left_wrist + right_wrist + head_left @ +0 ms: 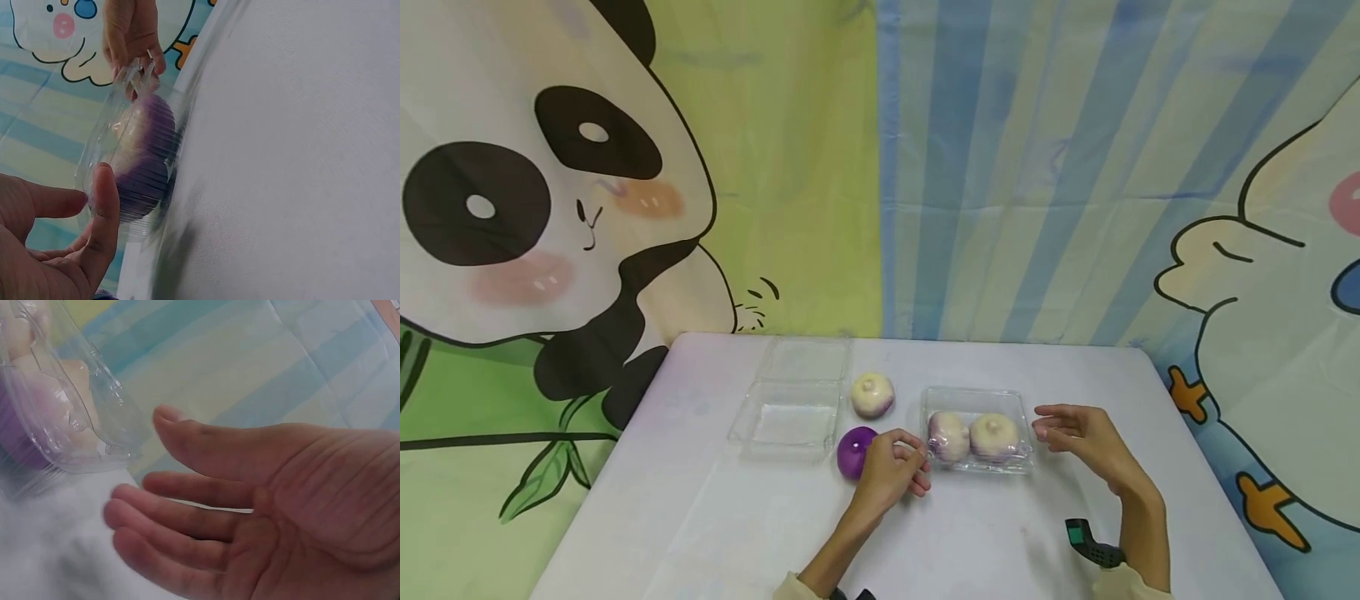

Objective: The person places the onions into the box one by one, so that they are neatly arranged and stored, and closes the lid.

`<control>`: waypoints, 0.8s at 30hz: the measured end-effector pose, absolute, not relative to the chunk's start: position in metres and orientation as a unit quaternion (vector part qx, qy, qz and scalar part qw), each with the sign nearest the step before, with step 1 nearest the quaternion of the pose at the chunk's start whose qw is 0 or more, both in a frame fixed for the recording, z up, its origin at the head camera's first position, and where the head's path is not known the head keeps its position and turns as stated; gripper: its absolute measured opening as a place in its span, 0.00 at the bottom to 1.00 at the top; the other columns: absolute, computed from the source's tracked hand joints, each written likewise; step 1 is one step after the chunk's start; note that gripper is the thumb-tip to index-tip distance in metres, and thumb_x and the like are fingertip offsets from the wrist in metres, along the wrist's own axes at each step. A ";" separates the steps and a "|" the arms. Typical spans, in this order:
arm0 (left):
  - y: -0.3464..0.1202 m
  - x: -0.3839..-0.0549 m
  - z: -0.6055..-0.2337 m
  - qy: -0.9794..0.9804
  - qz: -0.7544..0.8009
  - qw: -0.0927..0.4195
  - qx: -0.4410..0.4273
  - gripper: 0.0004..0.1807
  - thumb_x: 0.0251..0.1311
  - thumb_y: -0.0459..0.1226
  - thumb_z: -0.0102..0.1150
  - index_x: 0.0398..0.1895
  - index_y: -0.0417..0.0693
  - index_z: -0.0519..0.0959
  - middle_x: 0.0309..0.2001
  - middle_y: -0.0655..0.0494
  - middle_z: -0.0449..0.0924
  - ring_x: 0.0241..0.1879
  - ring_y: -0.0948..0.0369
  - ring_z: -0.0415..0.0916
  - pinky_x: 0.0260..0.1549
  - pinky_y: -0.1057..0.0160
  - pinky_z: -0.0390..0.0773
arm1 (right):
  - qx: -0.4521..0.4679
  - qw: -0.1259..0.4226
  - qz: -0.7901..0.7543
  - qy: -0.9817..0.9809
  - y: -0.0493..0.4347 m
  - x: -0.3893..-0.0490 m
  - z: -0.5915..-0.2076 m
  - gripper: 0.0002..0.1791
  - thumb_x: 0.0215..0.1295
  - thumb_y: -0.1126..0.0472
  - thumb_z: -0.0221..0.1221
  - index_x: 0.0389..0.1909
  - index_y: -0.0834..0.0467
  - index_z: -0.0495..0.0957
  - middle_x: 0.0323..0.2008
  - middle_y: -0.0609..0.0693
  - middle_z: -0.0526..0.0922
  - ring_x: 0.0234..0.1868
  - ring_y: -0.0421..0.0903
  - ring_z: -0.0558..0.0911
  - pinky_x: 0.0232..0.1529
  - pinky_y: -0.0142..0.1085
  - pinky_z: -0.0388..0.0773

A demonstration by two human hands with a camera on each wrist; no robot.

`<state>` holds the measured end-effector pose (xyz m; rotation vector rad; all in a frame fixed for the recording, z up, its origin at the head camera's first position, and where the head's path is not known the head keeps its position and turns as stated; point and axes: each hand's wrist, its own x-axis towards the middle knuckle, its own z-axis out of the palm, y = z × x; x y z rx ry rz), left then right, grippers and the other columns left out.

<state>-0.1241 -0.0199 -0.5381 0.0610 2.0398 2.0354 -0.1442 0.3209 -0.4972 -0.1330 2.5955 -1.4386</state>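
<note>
A clear plastic clamshell box (976, 398) holds two white-and-purple bulbs that look like onions (995, 437), and its lid appears lowered over them. At the box's front left corner is my left hand (891, 468), thumb and fingers bent loosely. In the left wrist view, the fingertips of my left hand (69, 240) overlap the box wall; whether they touch is unclear. Off the box's right side hovers my right hand (1086, 437), fingers extended and holding nothing. The right wrist view shows a gap between my right hand (250, 506) and the box (94, 425).
Left of my left hand, a second clear clamshell box (790, 421) stands with its lid folded back. Between the boxes lie a whitish bulb (872, 395) and a glossy purple one (853, 452), partly covered by my left hand. A cartoon-printed curtain (1000, 167) hangs behind the white table (700, 508).
</note>
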 end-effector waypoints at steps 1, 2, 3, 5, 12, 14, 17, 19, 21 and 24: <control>-0.019 -0.124 -0.538 0.702 0.700 0.129 0.021 0.10 0.76 0.32 0.62 0.49 0.30 0.79 0.37 0.23 0.87 0.18 0.64 0.85 0.22 0.62 0.89 | -0.047 0.107 -0.490 0.864 0.323 -0.143 -0.497 0.29 0.77 0.58 0.68 0.69 0.72 0.77 0.56 0.68 0.90 0.50 0.57 0.93 0.47 0.40 0.93; -0.019 -0.124 -0.538 0.703 0.699 0.128 0.021 0.10 0.76 0.32 0.62 0.49 0.30 0.79 0.37 0.23 0.87 0.18 0.64 0.85 0.22 0.62 0.89 | -0.053 0.129 -0.497 0.856 0.324 -0.141 -0.497 0.28 0.77 0.59 0.67 0.68 0.74 0.76 0.55 0.68 0.90 0.48 0.56 0.93 0.47 0.41 0.93; -0.019 -0.124 -0.538 0.704 0.699 0.127 0.020 0.10 0.76 0.32 0.62 0.49 0.30 0.79 0.37 0.23 0.87 0.18 0.64 0.85 0.22 0.62 0.89 | -0.060 0.149 -0.500 0.851 0.326 -0.140 -0.498 0.27 0.78 0.59 0.66 0.67 0.76 0.76 0.54 0.68 0.90 0.46 0.56 0.93 0.46 0.41 0.93; -0.018 -0.124 -0.538 0.703 0.700 0.124 0.020 0.10 0.76 0.32 0.62 0.48 0.30 0.79 0.36 0.23 0.87 0.18 0.64 0.85 0.22 0.62 0.89 | -0.077 0.187 -0.505 0.839 0.329 -0.138 -0.499 0.27 0.80 0.59 0.64 0.66 0.78 0.76 0.51 0.68 0.91 0.45 0.56 0.93 0.45 0.42 0.93; -0.018 -0.124 -0.538 0.701 0.702 0.126 0.021 0.09 0.76 0.32 0.62 0.48 0.30 0.80 0.36 0.22 0.87 0.18 0.64 0.84 0.21 0.61 0.89 | -0.109 0.254 -0.523 0.806 0.335 -0.135 -0.509 0.22 0.85 0.59 0.58 0.60 0.77 0.79 0.45 0.69 0.91 0.42 0.58 0.93 0.43 0.46 0.93; -0.018 -0.124 -0.539 0.701 0.702 0.125 0.022 0.09 0.76 0.32 0.62 0.48 0.30 0.79 0.36 0.22 0.87 0.18 0.64 0.85 0.21 0.61 0.89 | -0.114 0.264 -0.532 0.797 0.334 -0.136 -0.513 0.20 0.85 0.59 0.56 0.57 0.76 0.81 0.45 0.70 0.91 0.41 0.57 0.93 0.43 0.45 0.94; -0.018 -0.125 -0.539 0.701 0.702 0.124 0.023 0.10 0.77 0.32 0.61 0.48 0.30 0.79 0.36 0.22 0.87 0.18 0.64 0.85 0.21 0.62 0.89 | -0.129 0.274 -0.545 0.781 0.333 -0.138 -0.517 0.19 0.85 0.61 0.56 0.55 0.76 0.82 0.44 0.71 0.91 0.39 0.57 0.93 0.42 0.44 0.94; -0.018 -0.125 -0.539 0.702 0.701 0.125 0.022 0.10 0.77 0.32 0.61 0.48 0.30 0.79 0.36 0.22 0.87 0.18 0.64 0.84 0.21 0.62 0.89 | -0.142 0.277 -0.554 0.772 0.333 -0.139 -0.519 0.19 0.85 0.62 0.56 0.53 0.78 0.82 0.43 0.72 0.90 0.38 0.55 0.93 0.42 0.43 0.94; -0.018 -0.124 -0.539 0.702 0.701 0.125 0.021 0.10 0.77 0.32 0.61 0.48 0.30 0.79 0.36 0.22 0.87 0.18 0.65 0.84 0.21 0.63 0.89 | -0.153 0.278 -0.563 0.763 0.333 -0.139 -0.520 0.19 0.85 0.63 0.55 0.52 0.80 0.81 0.42 0.73 0.90 0.37 0.53 0.93 0.41 0.42 0.94; -0.018 -0.124 -0.539 0.702 0.701 0.124 0.024 0.10 0.77 0.32 0.61 0.49 0.29 0.79 0.36 0.22 0.87 0.18 0.65 0.84 0.21 0.62 0.89 | -0.163 0.282 -0.577 0.749 0.334 -0.139 -0.521 0.19 0.84 0.65 0.55 0.51 0.83 0.79 0.40 0.70 0.91 0.35 0.48 0.93 0.39 0.41 0.94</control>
